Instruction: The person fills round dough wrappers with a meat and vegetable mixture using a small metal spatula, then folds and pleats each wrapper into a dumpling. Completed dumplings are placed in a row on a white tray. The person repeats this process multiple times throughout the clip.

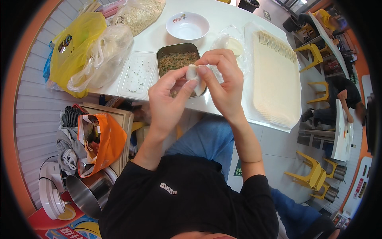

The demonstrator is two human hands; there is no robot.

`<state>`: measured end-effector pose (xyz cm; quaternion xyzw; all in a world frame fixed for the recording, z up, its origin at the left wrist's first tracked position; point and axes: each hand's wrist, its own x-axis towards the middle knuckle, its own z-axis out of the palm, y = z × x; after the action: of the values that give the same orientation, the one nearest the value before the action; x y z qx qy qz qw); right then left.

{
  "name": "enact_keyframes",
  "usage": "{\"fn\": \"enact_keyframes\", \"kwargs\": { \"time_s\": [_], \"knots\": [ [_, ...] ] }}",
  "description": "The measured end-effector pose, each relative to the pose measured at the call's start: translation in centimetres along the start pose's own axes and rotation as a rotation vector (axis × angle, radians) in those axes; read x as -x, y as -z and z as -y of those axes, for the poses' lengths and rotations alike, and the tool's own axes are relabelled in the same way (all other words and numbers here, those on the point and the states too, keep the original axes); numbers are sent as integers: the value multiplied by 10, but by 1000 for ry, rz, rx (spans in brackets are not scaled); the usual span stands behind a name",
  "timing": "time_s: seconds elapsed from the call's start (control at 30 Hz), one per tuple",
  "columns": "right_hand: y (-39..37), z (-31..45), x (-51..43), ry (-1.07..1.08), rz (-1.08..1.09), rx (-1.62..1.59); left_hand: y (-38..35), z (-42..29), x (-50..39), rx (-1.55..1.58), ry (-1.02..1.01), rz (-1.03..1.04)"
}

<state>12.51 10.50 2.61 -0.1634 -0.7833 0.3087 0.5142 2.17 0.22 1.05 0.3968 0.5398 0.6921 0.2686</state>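
Observation:
Between my two hands, above the table's front edge, is a folded white dumpling (192, 73). My left hand (170, 95) pinches it between thumb and fingers from the left. From the right, my right hand (223, 77) presses thumb and forefinger on its upper edge. Behind and partly under my hands stands a metal container (177, 46) of minced filling (174, 61). A stack of round dough wrappers (234, 46) lies in a clear plastic bag at the right, partly hidden by my right hand. Farther right, a lined tray (276, 86) carries a row of dumplings (276, 44) along its far end.
A white bowl (187, 27) stands behind the container. Left of it lies a clear lid (135, 74) with green specks, beside a yellow plastic bag (76, 50) and a bag of noodles (140, 15). An orange bag (110, 140) sits low left. Other people sit at tables far right.

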Motion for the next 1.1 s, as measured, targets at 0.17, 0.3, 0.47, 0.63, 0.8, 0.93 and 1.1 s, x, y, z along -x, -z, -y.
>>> {"fn": "enact_keyframes", "kwargs": {
  "time_s": [0.17,0.3,0.47,0.63,0.8,0.93,1.1],
  "knots": [
    [2,3,-1,-21,33,18,0,-2,0,-58,-27,11],
    [1,3,-1,-2,40,-14,0,-3,1,-111,-45,19],
    [1,2,-1,29,67,28,0,-4,1,-171,-72,32],
    [1,2,-3,44,83,-1,0,-5,1,-215,-80,33],
    [5,2,-4,125,132,126,0,-6,0,-191,-87,48],
    [6,0,-3,-2,81,-11,2,-5,0,-126,-2,56],
    [8,-1,3,-211,28,-183,5,-1,-3,167,116,-23]
  ]
}}
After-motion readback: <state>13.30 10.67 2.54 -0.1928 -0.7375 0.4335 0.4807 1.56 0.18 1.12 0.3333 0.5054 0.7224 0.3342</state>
